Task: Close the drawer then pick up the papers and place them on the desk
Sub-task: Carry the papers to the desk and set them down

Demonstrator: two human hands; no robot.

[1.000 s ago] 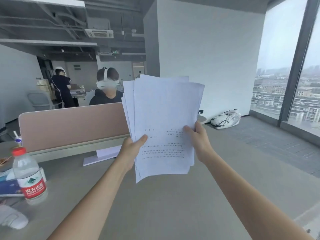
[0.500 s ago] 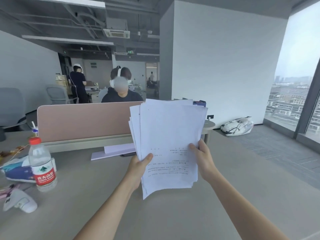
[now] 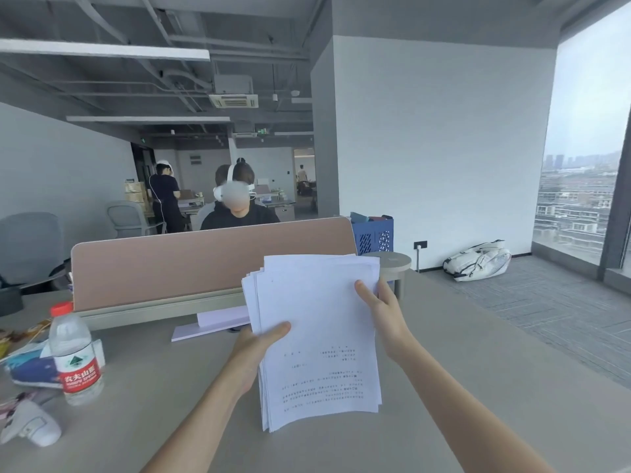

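Observation:
A stack of white printed papers (image 3: 317, 339) stands nearly upright over the grey desk (image 3: 461, 387), its lower edge close to or touching the desktop. My left hand (image 3: 259, 343) grips the stack's left edge, thumb across the front sheet. My right hand (image 3: 379, 302) holds the right edge higher up, thumb on the front. The sheets are slightly fanned at the top left. No drawer is in view.
A water bottle (image 3: 75, 353) with a red label stands at the left, beside a tissue pack (image 3: 30, 370) and a white controller (image 3: 30, 425). A pink partition (image 3: 191, 264) runs across the desk's back; a person sits behind it. A white bag (image 3: 478, 261) lies on the floor.
The papers have come down from chest height toward the desktop, both hands keeping hold. My right hand has slid higher up the right edge. The camera has tilted and shifted slightly.

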